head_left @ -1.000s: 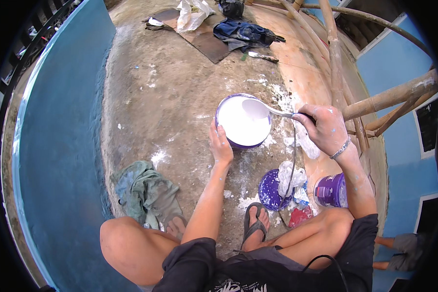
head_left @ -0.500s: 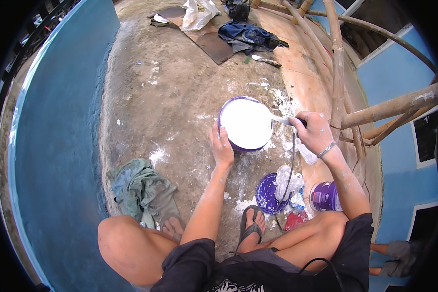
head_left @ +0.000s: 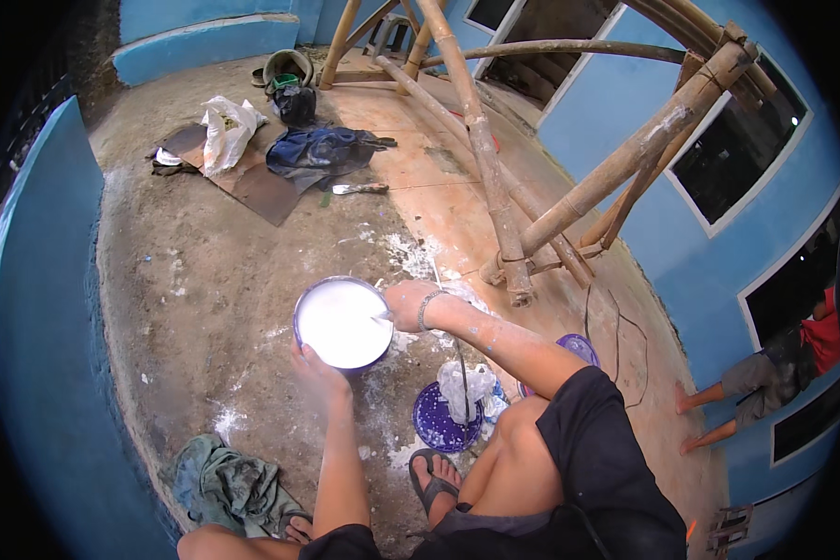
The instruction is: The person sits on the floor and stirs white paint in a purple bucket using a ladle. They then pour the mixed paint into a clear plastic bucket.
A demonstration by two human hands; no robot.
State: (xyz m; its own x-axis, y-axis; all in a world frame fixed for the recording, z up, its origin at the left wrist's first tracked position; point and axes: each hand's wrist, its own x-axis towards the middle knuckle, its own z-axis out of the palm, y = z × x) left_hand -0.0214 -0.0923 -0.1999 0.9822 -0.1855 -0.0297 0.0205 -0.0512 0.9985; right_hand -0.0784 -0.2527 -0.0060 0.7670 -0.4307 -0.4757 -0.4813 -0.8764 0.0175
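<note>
A purple bucket (head_left: 299,338) stands on the ground in front of me, filled nearly to the rim with smooth white paste or paint (head_left: 343,322). My left hand (head_left: 319,371) grips its near left side, fingers against the wall. On its right, my right hand (head_left: 411,303) is closed round the handle of a putty knife (head_left: 383,317); the white-coated blade reaches over the rim to the paste. The handle is hidden in my fist. White spots mark my right forearm.
A purple lid (head_left: 431,420) with crumpled plastic lies near my foot, beside another purple tub (head_left: 579,348). Bamboo scaffolding (head_left: 569,210) rises at right. A green cloth (head_left: 224,485), dark blue cloth (head_left: 322,154) and another scraper (head_left: 359,189) lie around. A person (head_left: 775,373) is at far right.
My view has swung right, so the bucket appears further left. My right hand has come closer to the bucket, bringing the putty knife to the paste. My left hand stays on the bucket.
</note>
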